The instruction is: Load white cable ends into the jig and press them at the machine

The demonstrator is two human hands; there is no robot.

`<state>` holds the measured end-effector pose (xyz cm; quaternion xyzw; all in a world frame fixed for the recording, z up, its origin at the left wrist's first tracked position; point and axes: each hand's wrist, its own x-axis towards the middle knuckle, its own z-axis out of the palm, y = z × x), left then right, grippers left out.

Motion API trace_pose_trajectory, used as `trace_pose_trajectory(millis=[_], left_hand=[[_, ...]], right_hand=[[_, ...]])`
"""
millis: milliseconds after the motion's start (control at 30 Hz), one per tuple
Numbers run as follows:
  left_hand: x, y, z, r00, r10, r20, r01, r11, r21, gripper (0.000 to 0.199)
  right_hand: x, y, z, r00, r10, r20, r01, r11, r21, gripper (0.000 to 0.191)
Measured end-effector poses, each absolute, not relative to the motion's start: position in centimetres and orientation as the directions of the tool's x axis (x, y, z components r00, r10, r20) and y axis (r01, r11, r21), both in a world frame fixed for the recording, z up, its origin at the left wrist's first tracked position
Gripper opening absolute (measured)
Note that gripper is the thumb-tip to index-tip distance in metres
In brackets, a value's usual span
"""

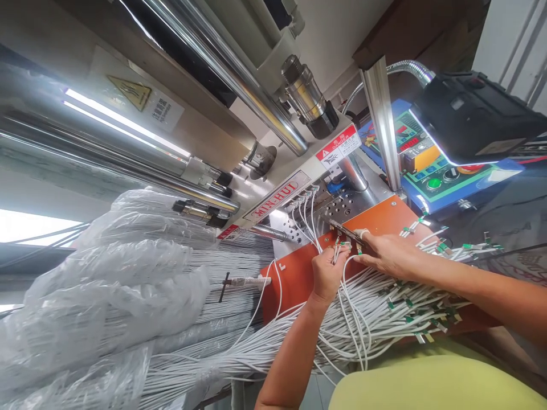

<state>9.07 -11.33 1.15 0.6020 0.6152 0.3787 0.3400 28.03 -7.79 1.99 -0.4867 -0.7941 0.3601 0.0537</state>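
Note:
My left hand point(327, 273) is closed in a pinch around a few white cables point(337, 253) with small metal and green ends, above the orange board point(294, 287). To its right, my right hand point(384, 254) has its thumb and fingers closed at the near end of a slim dark metal bar point(347, 231). A white wrap shows on one of its fingertips. The cable ends lie close beside the bar, and I cannot tell whether they touch it. Other white cables point(311, 222) run into the metal die area under the press.
A press head point(277, 196) with steel rods overhangs the work. A blue control panel point(453, 176) stands at right, near a black lamp-like box point(474, 119). Bundled white cables point(376, 319) spread across the front; plastic-wrapped bundles point(128, 296) fill the left. A T-handled clamp point(239, 282) grips the board's edge.

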Motion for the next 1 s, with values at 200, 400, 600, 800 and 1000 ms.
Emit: trace_pose_trajectory(millis=[200, 400, 600, 800, 1000], left_hand=[[9.5, -11.2, 1.5, -0.076, 0.997, 0.017, 0.47, 0.021, 0.882, 0.012], [9.2, -10.5, 2.2, -0.049, 0.997, -0.067, 0.376, 0.081, 0.923, 0.015], [8.8, -9.4, 2.9, -0.131, 0.973, -0.19, 0.034, 0.196, 0.98, 0.039], [8.4, -9.2, 2.4, -0.205, 0.949, -0.24, 0.075, 0.259, 0.963, 0.048], [7.7, -9.0, 2.4, -0.24, 0.957, -0.16, 0.138, 0.197, 0.971, 0.04]], right_hand=[[27.8, -8.0, 1.7, -0.545, 0.811, -0.215, 0.722, 0.323, -0.612, 0.042], [27.9, -8.2, 1.6, -0.52, 0.822, -0.233, 0.727, 0.282, -0.626, 0.036], [27.9, -8.1, 1.6, -0.535, 0.813, -0.228, 0.701, 0.277, -0.657, 0.035], [28.0, -8.1, 1.5, -0.538, 0.806, -0.245, 0.704, 0.27, -0.657, 0.043], [28.1, -8.1, 1.4, -0.541, 0.808, -0.232, 0.695, 0.275, -0.665, 0.041]])
